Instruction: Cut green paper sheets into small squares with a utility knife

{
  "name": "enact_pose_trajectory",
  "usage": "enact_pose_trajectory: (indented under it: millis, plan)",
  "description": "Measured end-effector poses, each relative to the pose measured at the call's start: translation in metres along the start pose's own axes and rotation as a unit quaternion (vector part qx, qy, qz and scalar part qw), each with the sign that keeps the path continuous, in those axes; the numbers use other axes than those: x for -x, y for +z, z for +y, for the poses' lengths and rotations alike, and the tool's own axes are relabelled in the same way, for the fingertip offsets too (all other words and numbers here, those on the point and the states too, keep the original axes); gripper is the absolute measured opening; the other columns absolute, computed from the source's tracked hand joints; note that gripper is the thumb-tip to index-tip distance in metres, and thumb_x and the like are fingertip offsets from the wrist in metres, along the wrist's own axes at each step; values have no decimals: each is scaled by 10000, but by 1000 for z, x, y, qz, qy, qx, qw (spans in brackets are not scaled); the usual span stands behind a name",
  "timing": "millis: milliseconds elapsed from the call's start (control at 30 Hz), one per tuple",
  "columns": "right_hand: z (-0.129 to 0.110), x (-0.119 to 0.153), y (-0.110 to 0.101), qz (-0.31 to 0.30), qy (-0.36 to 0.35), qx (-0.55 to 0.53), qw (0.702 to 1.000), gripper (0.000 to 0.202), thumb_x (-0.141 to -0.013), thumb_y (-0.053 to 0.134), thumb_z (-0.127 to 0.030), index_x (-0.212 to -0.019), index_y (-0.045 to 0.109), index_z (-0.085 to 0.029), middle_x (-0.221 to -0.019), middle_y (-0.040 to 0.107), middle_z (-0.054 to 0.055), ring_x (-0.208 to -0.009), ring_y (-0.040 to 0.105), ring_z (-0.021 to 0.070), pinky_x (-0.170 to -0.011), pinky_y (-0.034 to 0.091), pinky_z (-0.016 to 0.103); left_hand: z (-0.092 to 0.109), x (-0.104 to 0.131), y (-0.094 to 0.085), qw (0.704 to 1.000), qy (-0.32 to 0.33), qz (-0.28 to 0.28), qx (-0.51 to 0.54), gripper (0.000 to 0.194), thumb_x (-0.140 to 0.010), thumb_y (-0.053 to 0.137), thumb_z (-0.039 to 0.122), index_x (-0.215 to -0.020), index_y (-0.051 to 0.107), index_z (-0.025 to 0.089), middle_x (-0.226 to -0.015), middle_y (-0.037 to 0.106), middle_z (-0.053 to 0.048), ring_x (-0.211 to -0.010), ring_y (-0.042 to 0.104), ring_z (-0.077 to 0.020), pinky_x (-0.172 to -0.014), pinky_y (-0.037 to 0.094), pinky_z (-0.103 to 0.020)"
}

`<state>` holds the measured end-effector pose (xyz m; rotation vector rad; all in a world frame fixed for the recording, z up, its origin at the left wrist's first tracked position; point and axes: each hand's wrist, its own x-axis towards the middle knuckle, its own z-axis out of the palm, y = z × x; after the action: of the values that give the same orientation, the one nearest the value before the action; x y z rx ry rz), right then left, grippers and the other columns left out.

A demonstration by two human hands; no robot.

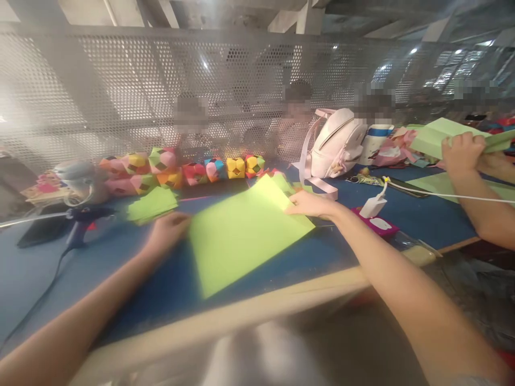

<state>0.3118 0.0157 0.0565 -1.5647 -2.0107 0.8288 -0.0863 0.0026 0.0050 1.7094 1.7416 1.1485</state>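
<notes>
A large yellow-green sheet of paper [241, 236] slants across the front of the blue table, its right end creased and folded up. My right hand [311, 203] pinches that folded end between thumb and fingers. At the sheet's upper left corner, my left hand [171, 230] is closed, its fingertips at the paper edge; motion blurs it slightly. Just beyond my left hand lies a stack of smaller green paper pieces [153, 205]. More green scraps [281, 182] lie partly hidden behind the raised fold.
A glue gun [80, 220] with its cord lies left. Folded colourful paper balls [161, 161] line the back. A pink backpack [336, 142], bottle [376, 142] and white charger on a purple box [376, 220] stand right. A co-worker's hand [464, 153] holds green paper.
</notes>
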Motion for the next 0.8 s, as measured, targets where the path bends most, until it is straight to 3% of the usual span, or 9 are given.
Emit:
enact_pose_trajectory:
  millis: [100,233,267,367,433,500,633,800]
  plan:
    - [-3,8,-17,-2,-4,92,996,306,-613,724,-263,-474,459,-198,-481,451,-51,-472,409,102,-462,227,242,5,6,12,998,30,-38,-48,352,-701,588,443,-887,734,182,-781,733,-47,-694,662,-218,-643,533,-305]
    - [-31,8,-17,169,-10,247,954,137,-820,553,-290,-749,629,-200,-797,667,47,-692,576,183,-557,319,269,17,13,26,993,62,-49,-82,364,-752,518,412,-942,741,196,-728,732,-31,-732,690,-232,-754,540,-329]
    - [-41,5,-10,174,-28,250,952,154,-850,510,-264,-825,647,-199,-863,686,60,-741,599,194,-589,349,276,20,14,29,992,71,-50,-86,376,-764,503,413,-961,739,198,-735,736,-31,-749,696,-234,-786,537,-334]
    - [-67,-13,25,96,-154,244,953,200,-876,498,-220,-960,675,-178,-1028,705,87,-908,630,207,-728,426,292,27,18,37,989,95,-58,-94,407,-790,470,419,-1009,732,199,-804,751,-39,-810,707,-241,-853,527,-343]
    - [-78,-28,55,47,-256,259,930,289,-885,489,-170,-1126,648,-141,-1219,655,122,-1079,598,221,-874,421,325,30,20,39,988,105,-68,-94,416,-804,453,414,-1031,728,201,-872,757,-45,-843,708,-242,-867,526,-343]
    - [-83,-42,83,8,-317,273,908,342,-876,506,-143,-1198,622,-128,-1268,636,122,-1134,581,232,-937,403,352,32,22,39,986,114,-80,-93,412,-812,441,393,-1042,727,205,-918,756,-45,-858,708,-240,-868,528,-341]
    - [-84,-61,116,-5,-356,265,896,238,-890,513,-133,-1031,703,-151,-1074,721,100,-1005,642,222,-893,422,344,30,20,35,983,130,-85,-94,380,-816,447,347,-1039,729,224,-931,757,-28,-846,708,-222,-867,529,-329]
    - [-80,-75,127,36,-353,226,907,210,-908,516,-142,-955,716,-185,-1013,722,76,-981,631,197,-843,433,303,20,1,32,992,96,-40,-70,296,-770,531,347,-926,740,207,-881,752,-28,-799,697,-232,-790,545,-332]
